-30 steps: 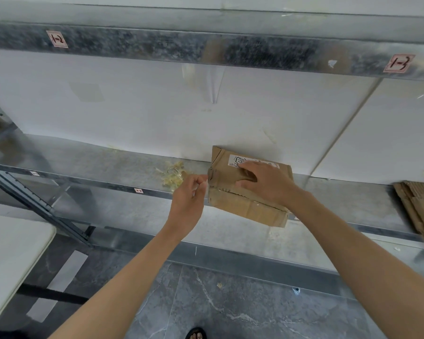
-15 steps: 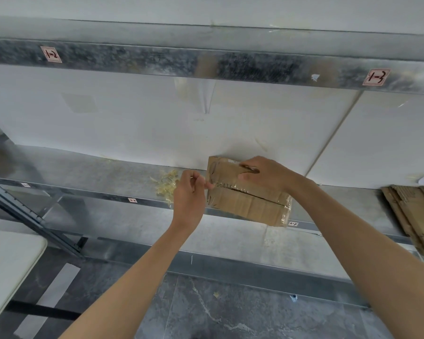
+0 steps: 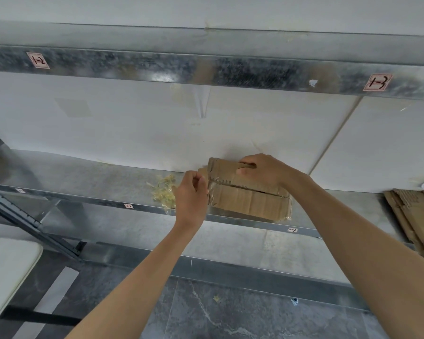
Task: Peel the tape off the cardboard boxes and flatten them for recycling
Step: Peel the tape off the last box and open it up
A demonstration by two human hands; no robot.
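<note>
Head view:
- A cardboard box [image 3: 249, 192] sits on a metal shelf [image 3: 83, 182] near the middle of the view, with its near long edge at the shelf's front lip and its back close to the white wall panel.
- The box is closed. A seam runs along its top face, and clear tape [image 3: 213, 185] wraps its left end; more clear film shows at its right end.
- The right hand [image 3: 262, 171] comes in from 4 o'clock and grips the box from above – fingers curled over the far top edge, thumb on the near side.
- The left hand [image 3: 191, 194] comes up from 7 o'clock and meets the box's left end, at 9 o'clock of the box. Its fingers are curled and the fingertips pinch the tape there.
- A small heap of yellowish tape scraps [image 3: 164, 189] lies on the shelf just beside the left hand, at its 9 o'clock, apart from the box.
- A stack of flattened cardboard [image 3: 416, 216] lies on the same shelf at the 3 o'clock edge of the view, well apart from the box.
- The upper shelf beam [image 3: 206, 69] crosses the top of the view – one handwritten label [image 3: 38, 60] at 10 o'clock, another [image 3: 377, 82] at 2 o'clock.
- Dark marbled floor [image 3: 230, 314] fills the 6 o'clock area below the shelf.
</note>
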